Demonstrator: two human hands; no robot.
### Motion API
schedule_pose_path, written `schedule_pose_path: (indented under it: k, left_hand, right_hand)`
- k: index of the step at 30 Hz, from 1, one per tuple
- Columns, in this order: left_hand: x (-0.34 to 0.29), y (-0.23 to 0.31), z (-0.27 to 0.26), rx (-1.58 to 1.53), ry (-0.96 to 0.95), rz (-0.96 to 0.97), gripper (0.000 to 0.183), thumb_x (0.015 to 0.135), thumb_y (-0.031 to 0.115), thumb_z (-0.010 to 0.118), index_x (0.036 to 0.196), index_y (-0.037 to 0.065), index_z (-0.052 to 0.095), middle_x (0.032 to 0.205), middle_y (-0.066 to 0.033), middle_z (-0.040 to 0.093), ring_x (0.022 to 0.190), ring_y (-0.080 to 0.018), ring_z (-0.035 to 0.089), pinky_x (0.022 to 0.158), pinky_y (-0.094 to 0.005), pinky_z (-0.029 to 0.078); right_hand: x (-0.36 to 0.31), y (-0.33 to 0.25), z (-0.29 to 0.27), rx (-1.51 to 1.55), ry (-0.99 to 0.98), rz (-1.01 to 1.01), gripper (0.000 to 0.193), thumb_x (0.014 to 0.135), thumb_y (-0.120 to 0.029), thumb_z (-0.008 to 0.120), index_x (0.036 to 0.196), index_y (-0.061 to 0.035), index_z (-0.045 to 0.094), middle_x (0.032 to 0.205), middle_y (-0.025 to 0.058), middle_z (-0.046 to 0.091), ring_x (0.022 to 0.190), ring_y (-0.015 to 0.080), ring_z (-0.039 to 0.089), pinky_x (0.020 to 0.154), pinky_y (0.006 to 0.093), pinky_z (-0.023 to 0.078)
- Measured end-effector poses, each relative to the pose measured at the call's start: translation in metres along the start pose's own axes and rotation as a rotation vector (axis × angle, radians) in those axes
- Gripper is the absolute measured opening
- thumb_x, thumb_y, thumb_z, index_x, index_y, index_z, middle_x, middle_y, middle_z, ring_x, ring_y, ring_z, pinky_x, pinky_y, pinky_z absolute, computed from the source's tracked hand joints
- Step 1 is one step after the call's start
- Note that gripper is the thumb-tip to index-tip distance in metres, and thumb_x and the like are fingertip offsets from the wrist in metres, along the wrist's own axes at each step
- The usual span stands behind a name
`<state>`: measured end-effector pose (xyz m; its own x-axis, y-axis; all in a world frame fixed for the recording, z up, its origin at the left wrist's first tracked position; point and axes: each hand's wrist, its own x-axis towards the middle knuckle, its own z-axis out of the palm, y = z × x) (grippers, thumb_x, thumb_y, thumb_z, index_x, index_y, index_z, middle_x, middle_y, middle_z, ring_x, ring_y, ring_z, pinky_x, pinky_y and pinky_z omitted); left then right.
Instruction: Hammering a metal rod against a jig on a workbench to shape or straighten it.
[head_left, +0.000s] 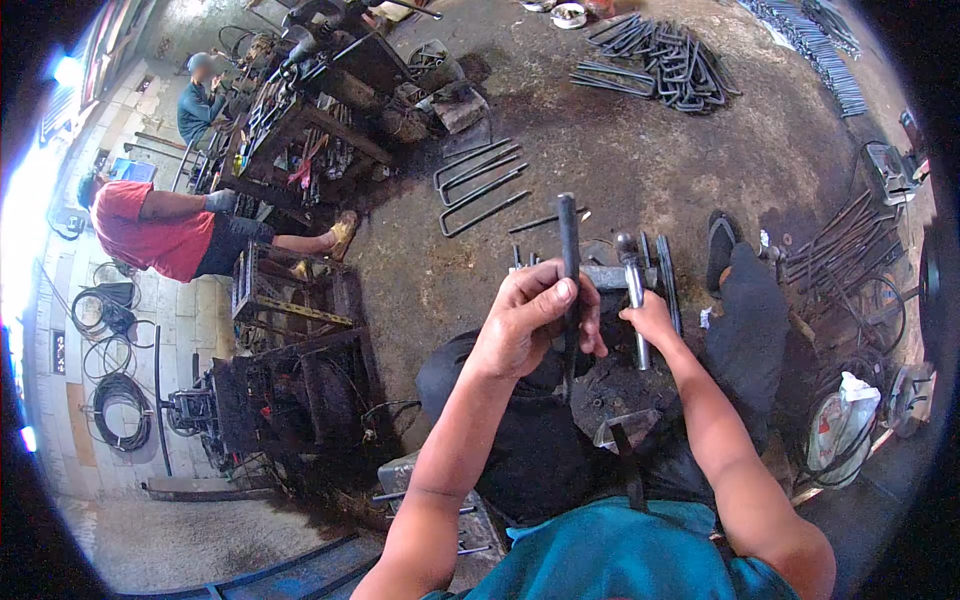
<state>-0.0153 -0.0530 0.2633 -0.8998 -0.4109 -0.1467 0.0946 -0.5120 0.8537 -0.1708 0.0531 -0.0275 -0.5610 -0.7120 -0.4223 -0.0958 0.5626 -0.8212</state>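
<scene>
My left hand (530, 318) is closed around a dark metal rod (570, 245), which stands nearly upright with its upper end above the thumb. To its right, the fingers of my right hand (652, 318) are closed at the shaft of a shiny metal bar tool with a rounded head (636, 290). The tool's exact kind does not show. Behind both hands lies a grey metal block (604, 276), partly hidden by them. Several straight dark rods (668, 280) lie just beyond my right hand.
Bent U-shaped rods (484, 200) lie on the floor ahead, with a larger pile (685, 65) farther off. A person in a red shirt (155, 230) is at the left by a cluttered workbench (300, 120); another person (200, 105) sits beyond. Rusty rods (845, 240) lie right.
</scene>
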Motion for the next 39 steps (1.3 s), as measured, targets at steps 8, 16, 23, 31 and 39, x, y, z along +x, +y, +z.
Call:
schedule_pose_path:
  k: [8,16,23,31,39]
  left_hand:
    - [-0.002,-0.005,-0.005,0.03,0.024,-0.007,0.034,0.088,0.029,0.067,0.094,-0.004,0.058,0.072,-0.0141,0.061,0.06,-0.0275,0.064,0.065,-0.0502,0.057]
    - [-0.002,-0.007,-0.006,-0.017,0.074,0.007,0.029,0.086,0.024,0.071,0.094,-0.001,0.058,0.071,-0.0129,0.06,0.061,-0.0292,0.064,0.065,-0.0527,0.056]
    - [-0.002,-0.009,-0.008,-0.001,0.096,0.031,0.028,0.085,0.023,0.072,0.092,0.0,0.057,0.071,-0.0117,0.06,0.061,-0.0289,0.064,0.064,-0.0517,0.056]
    - [-0.001,-0.01,-0.007,0.005,0.101,0.039,0.027,0.083,0.021,0.074,0.088,0.001,0.055,0.07,-0.0105,0.06,0.061,-0.0274,0.064,0.063,-0.0487,0.057]
    - [0.0,-0.009,-0.008,0.026,0.152,0.022,0.025,0.084,0.019,0.073,0.088,0.002,0.055,0.07,-0.0096,0.059,0.06,-0.0247,0.063,0.063,-0.0468,0.057]
  right_hand:
    - [-0.002,0.0,-0.002,0.014,-0.013,-0.024,0.029,0.067,-0.018,0.075,0.082,0.0018,0.059,0.074,0.0175,0.065,0.071,0.0309,0.065,0.067,0.0411,0.05]
    - [-0.003,-0.005,-0.008,-0.011,-0.025,-0.016,0.029,0.066,-0.018,0.074,0.079,0.0021,0.059,0.072,0.0172,0.065,0.069,0.0306,0.065,0.065,0.0408,0.05]
    - [-0.004,-0.006,-0.008,-0.032,-0.028,-0.028,0.028,0.067,-0.017,0.075,0.08,0.0026,0.059,0.071,0.0174,0.064,0.068,0.0308,0.066,0.065,0.041,0.05]
    - [0.0,0.0,-0.005,-0.023,-0.017,-0.032,0.031,0.066,-0.018,0.076,0.081,0.0037,0.059,0.075,0.0197,0.065,0.072,0.033,0.066,0.067,0.0419,0.05]
    - [0.002,0.003,-0.004,-0.055,-0.013,-0.029,0.034,0.065,-0.02,0.077,0.083,0.0037,0.06,0.077,0.0213,0.066,0.075,0.0356,0.066,0.069,0.0433,0.051]
